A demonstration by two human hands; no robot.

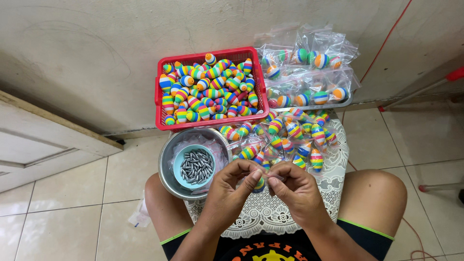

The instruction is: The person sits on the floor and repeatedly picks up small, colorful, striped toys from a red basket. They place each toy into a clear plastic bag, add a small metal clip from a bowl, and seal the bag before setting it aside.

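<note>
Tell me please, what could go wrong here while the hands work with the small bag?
1. Both hands, left hand and right hand, pinch one small clear bag over the lap; the striped float could slip out.
2. The blue bowl of small grey metal pieces sits near the left hand; an elbow bump might spill them.
3. Loose striped floats piled on the lace cloth could roll off.

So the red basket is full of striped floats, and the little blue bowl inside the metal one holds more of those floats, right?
Not quite. The head view shows the blue bowl inside the metal bowl holds small grey metal pieces, not floats. The red basket is indeed full of striped floats.
</note>
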